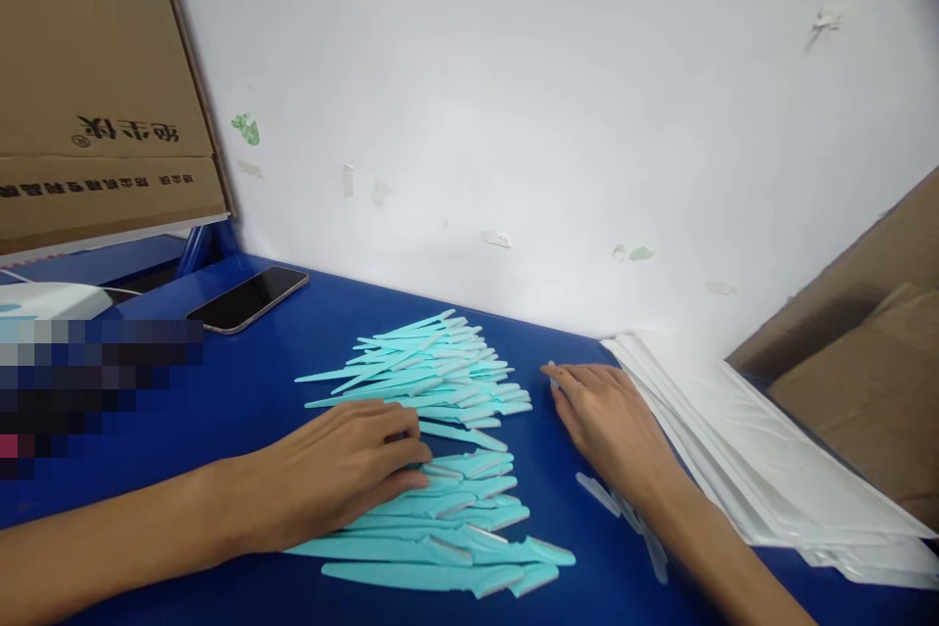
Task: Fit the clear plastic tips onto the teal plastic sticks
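Turquoise eyebrow razors point(432, 362) lie in a loose heap on the blue table, most with their blade ends to the right. My left hand point(359, 465) rests over the near part of the heap, fingers curled and closed round the handle of a razor point(447, 471); the palm hides part of it. To the right of the heap, my right hand point(598, 411) has its fingertips closed on a small translucent blade cover point(552, 374). Several more translucent covers point(598, 494) lie on the table beneath my right wrist, partly hidden by it.
White plastic bags point(763, 450) are stacked at the right, beside a brown cardboard box point(866, 391). A smartphone point(249, 299) lies at the back left. A large printed carton point(103, 98) stands behind it. The white wall point(514, 117) borders the table's back edge point(440, 295).
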Motion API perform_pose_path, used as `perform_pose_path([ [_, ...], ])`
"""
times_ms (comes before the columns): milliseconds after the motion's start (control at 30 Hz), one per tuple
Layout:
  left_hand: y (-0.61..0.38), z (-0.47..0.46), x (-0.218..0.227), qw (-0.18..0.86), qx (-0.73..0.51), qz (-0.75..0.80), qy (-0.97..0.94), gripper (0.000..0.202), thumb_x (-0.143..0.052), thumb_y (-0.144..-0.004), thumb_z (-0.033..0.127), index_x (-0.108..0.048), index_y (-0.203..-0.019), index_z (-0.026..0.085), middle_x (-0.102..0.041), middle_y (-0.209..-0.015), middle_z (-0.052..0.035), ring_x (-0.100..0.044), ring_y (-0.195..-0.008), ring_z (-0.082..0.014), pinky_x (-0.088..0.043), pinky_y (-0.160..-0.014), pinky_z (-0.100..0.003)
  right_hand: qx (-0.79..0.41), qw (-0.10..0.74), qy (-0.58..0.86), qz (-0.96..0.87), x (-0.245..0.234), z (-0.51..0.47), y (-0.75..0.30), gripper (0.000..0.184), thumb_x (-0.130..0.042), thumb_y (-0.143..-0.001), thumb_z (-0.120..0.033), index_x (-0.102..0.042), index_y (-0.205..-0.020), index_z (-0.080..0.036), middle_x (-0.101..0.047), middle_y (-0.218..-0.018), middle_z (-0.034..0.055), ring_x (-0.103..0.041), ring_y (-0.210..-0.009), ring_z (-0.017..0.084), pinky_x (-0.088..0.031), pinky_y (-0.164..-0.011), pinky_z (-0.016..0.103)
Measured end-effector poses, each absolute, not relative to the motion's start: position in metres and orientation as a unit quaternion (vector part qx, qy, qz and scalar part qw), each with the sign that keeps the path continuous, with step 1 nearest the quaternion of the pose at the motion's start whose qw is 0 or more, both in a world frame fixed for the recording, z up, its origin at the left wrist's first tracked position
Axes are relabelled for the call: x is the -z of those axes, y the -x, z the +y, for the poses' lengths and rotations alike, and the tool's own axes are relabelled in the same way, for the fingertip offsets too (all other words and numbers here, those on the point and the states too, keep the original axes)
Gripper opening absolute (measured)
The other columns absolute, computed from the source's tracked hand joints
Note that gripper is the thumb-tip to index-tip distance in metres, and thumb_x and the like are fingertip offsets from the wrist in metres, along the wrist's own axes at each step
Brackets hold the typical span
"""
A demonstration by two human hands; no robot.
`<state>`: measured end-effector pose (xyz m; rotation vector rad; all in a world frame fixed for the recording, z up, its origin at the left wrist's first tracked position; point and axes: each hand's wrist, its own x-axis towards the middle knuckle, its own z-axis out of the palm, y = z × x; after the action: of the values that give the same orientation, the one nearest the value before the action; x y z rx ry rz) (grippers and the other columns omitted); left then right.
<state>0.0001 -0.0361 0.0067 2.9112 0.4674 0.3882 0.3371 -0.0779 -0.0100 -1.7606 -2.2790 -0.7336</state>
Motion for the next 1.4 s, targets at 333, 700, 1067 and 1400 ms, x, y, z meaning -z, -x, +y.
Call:
perform_pose_path([
  [333,0.003,-0.04,-0.011,0.103,-0.134,0.183,-0.968,0.021,-0.054,-0.103,0.029,-0.065,-0.12,0.024,-0.067,-0.108,-0.0052,-0.066,-0.095,-0.0213,-0.051,-0.085,-0.031,0.262,0.135,0.59,-0.752,0.004,-0.08,-0.332,0.031,-0.046,-0.103,-0.019,-0.068,-0.125,-0.014,-0.075,-0.114,0.0119,-0.071,-0.097,0.029,-0.053,-0.084,0.045],
  [700,0.002,-0.041,-0.014,0.144,-0.154,0.202,-0.956,0.016,-0.051,-0.105,0.028,-0.065,-0.113,0.024,-0.068,-0.098,-0.0018,-0.065,-0.082,-0.0161,-0.046,-0.071,-0.027,0.235,0.258,0.558,-0.753,-0.002,-0.087,-0.324,0.028,-0.045,-0.107,-0.025,-0.072,-0.109,-0.016,-0.075,-0.091,0.008,-0.07,-0.079,0.023,-0.051,-0.075,0.036],
  [1067,0.003,-0.038,-0.011,0.141,-0.199,0.22,-0.944,0.02,-0.042,-0.109,0.029,-0.059,-0.118,0.023,-0.07,-0.101,-0.0023,-0.067,-0.086,-0.0177,-0.048,-0.075,-0.029,0.14,0.435,0.408,-0.791,-0.017,-0.115,-0.278,0.035,-0.062,-0.095,-0.006,-0.069,-0.124,-0.024,-0.079,-0.102,0.0045,-0.074,-0.088,0.019,-0.059,-0.08,0.033],
  [1400,0.0,-0.032,-0.005,0.064,-0.254,0.235,-0.936,0.021,-0.035,-0.112,0.031,-0.053,-0.12,0.023,-0.068,-0.094,-0.0012,-0.063,-0.065,-0.0147,-0.04,-0.056,-0.025,0.007,0.471,0.402,-0.785,-0.015,-0.119,-0.262,0.029,-0.066,-0.095,-0.011,-0.073,-0.118,-0.027,-0.081,-0.094,0.001,-0.076,-0.078,0.018,-0.062,-0.07,0.029],
])
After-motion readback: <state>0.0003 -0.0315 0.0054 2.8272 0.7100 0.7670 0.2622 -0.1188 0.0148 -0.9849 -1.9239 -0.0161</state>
